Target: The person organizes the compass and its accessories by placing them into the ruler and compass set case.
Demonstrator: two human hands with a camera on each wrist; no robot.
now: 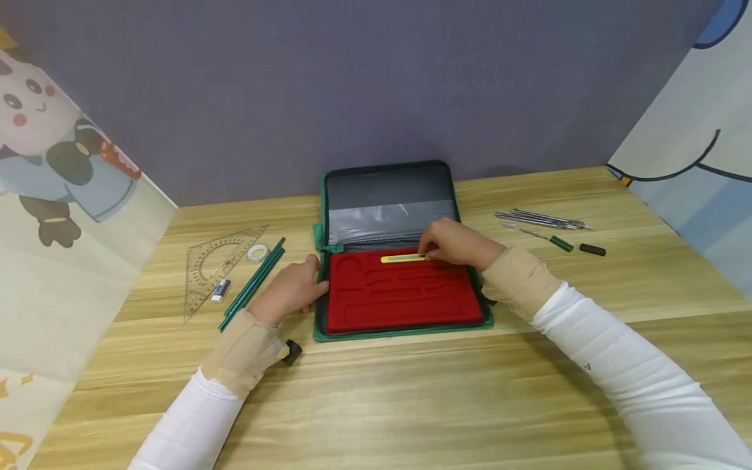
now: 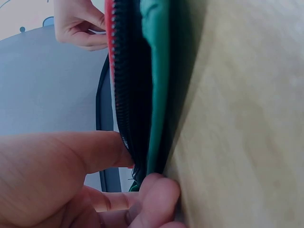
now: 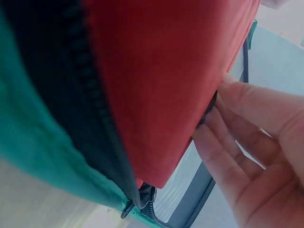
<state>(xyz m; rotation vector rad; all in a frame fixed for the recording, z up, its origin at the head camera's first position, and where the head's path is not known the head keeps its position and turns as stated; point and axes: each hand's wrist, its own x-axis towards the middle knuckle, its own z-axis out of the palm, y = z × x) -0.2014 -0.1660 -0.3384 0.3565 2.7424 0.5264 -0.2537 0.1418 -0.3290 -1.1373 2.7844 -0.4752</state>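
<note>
A green zip case (image 1: 405, 334) lies unzipped on the table with its lid raised. A red moulded insert (image 1: 405, 307) with shaped recesses fills its base. My right hand (image 1: 455, 241) pinches the dark end of a yellow utility knife (image 1: 399, 258) over the insert's far edge; whether the knife sits in a recess I cannot tell. In the right wrist view, thumb and fingers (image 3: 247, 104) meet around that dark end, and the red insert hides the rest. My left hand (image 1: 290, 287) holds the case's left edge, with thumb and fingers (image 2: 159, 194) at the zip and green border.
Left of the case lie a clear set square (image 1: 196, 277), a white tape roll (image 1: 257, 252), an eraser (image 1: 220, 290) and green pencils (image 1: 252, 285). At right are metal compasses (image 1: 540, 219), a green piece (image 1: 561, 244) and a black piece (image 1: 592, 249). A grey partition (image 1: 264, 98) stands behind.
</note>
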